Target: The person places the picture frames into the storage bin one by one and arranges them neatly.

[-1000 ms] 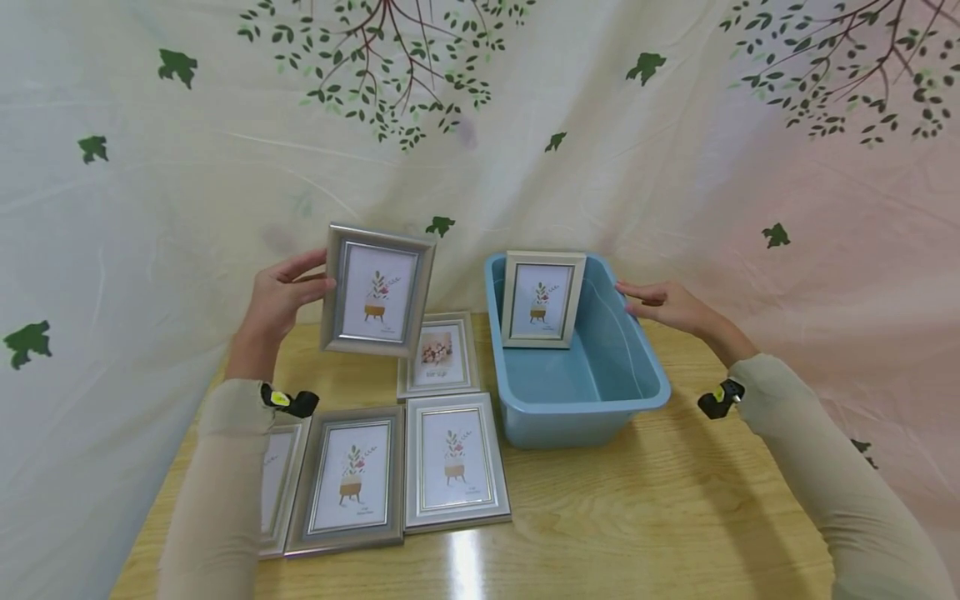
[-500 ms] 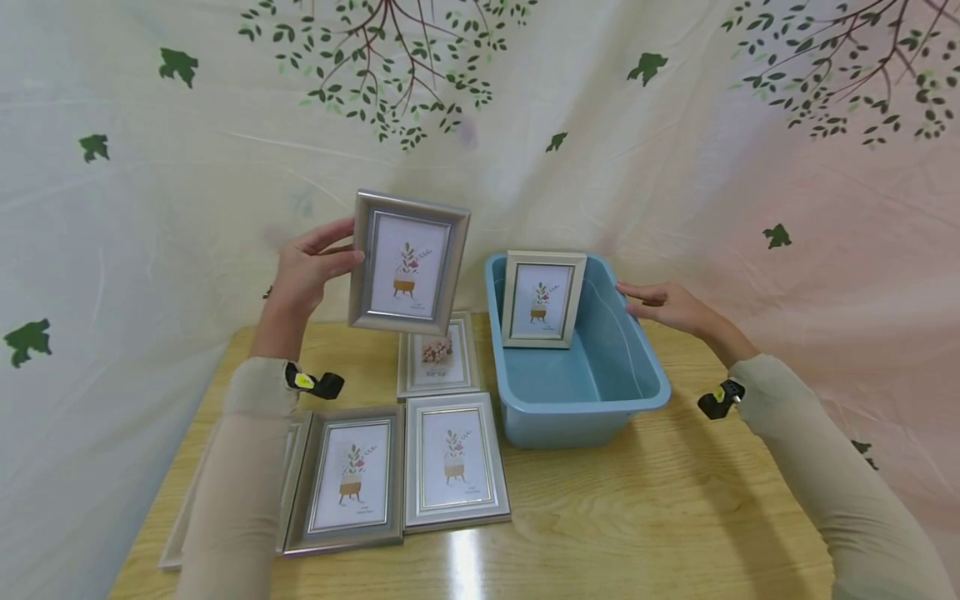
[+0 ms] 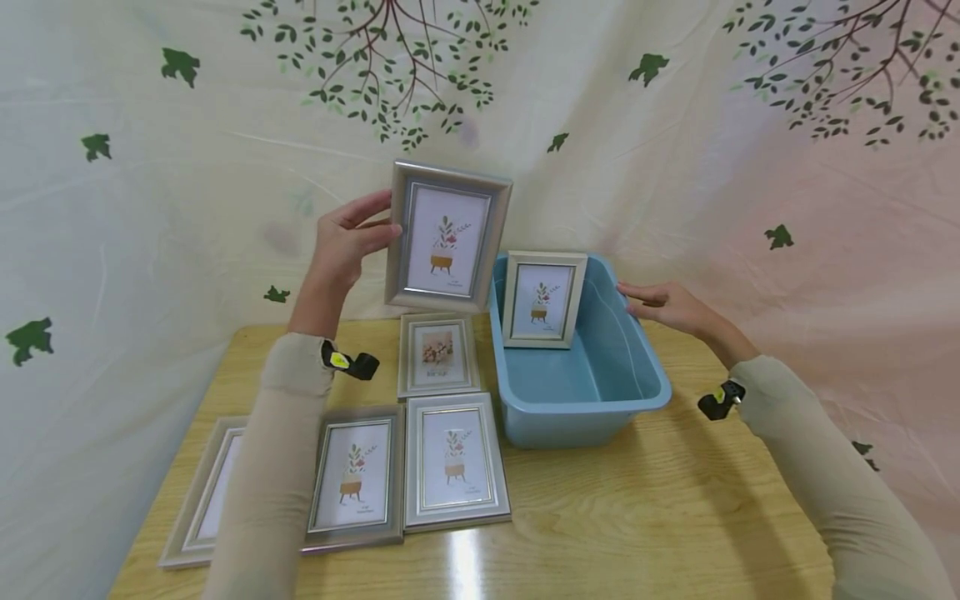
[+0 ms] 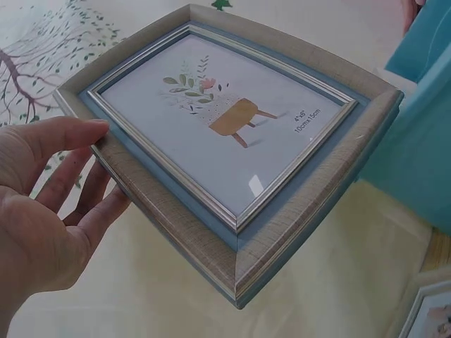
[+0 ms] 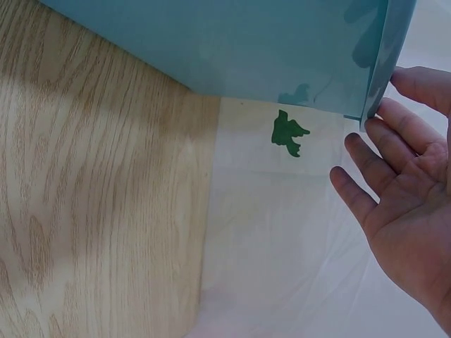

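My left hand (image 3: 341, 242) pinches the left edge of a grey-silver picture frame (image 3: 448, 237), holding it upright and slightly tilted above the table, left of the blue bin. In the left wrist view the thumb (image 4: 77, 134) lies over the front of this frame (image 4: 282, 204), the fingers on its edge and behind. My right hand (image 3: 671, 307) touches the right rim of the blue plastic bin (image 3: 577, 408) with fairly straight fingertips; the right wrist view shows them against the bin's outer edge (image 5: 380, 70). A pale picture frame (image 3: 545, 298) leans upright inside the bin, at its back left.
On the wooden table (image 3: 637, 517) lie a small frame with a flower picture (image 3: 438, 354), a silver frame (image 3: 456, 462), a grey frame (image 3: 356, 479) and, partly behind my left sleeve, a pale frame (image 3: 198, 492). A leaf-patterned cloth (image 3: 600, 167) hangs behind.
My left hand has carried the grey-silver frame up and to the right, toward the bin. The right hand and the bin have kept their places.
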{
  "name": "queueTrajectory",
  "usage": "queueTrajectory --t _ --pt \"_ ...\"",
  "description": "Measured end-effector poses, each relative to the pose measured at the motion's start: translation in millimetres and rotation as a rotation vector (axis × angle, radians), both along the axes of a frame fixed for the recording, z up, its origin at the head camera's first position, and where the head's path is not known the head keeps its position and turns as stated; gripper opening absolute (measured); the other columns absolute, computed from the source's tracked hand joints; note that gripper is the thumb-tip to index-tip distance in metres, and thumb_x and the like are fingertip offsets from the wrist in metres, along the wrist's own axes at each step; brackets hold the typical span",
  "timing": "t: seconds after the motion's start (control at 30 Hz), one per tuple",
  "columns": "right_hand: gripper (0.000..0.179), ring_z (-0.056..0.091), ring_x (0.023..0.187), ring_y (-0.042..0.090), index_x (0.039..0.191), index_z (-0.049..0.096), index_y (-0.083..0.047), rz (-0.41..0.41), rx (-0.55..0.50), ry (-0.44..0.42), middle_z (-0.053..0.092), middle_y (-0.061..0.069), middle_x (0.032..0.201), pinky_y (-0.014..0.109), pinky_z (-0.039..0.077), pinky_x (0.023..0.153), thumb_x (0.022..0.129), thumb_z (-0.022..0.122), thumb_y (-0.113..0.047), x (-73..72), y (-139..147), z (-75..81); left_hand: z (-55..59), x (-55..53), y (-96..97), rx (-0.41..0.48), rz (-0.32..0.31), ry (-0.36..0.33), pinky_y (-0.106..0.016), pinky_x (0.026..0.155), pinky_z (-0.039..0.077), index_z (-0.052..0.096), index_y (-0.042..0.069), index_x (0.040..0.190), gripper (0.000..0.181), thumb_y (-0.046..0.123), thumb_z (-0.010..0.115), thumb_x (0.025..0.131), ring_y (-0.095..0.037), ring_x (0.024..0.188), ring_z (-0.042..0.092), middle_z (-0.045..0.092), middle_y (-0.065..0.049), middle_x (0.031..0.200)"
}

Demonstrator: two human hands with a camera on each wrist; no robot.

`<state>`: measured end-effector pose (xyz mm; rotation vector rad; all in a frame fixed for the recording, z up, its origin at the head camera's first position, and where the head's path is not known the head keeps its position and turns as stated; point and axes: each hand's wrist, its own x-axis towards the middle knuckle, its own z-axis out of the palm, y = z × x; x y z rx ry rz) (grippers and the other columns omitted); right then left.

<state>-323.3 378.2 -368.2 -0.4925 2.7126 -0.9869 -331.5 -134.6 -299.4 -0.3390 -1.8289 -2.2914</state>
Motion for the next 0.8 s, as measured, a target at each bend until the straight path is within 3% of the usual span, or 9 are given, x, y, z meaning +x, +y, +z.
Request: queueTrajectory --t 0.43,0.8 --pt "0.059 0.04 0.144 0.047 0.157 0.039 -0.016 -0.01 0.011 -0.005 0.035 0.016 0.162 0.068 0.039 0.111 0.105 0.058 -0.035 1.6 0.2 -1.0 18.6 -4.0 43.3 0.056 -0.045 0.071 -0.026 0.078 0.062 0.073 0.005 0.123 0.046 -0.016 0.073 0.082 -0.017 0.092 0.074 0.074 -0.007 0.12" --pt "0.059 0.038 0.145 0.047 0.157 0.039 -0.016 -0.003 0.021 0.0 0.035 0.015 0.162 0.069 0.036 0.113 0.104 0.057 -0.038 2.2 -0.2 -0.7 19.3 -7.6 77.1 0.043 -0.095 0.061 -0.026 0.077 0.06 0.072 0.006 0.125 0.045 -0.013 0.072 0.084 -0.016 0.095 0.072 0.07 -0.012 0.129"
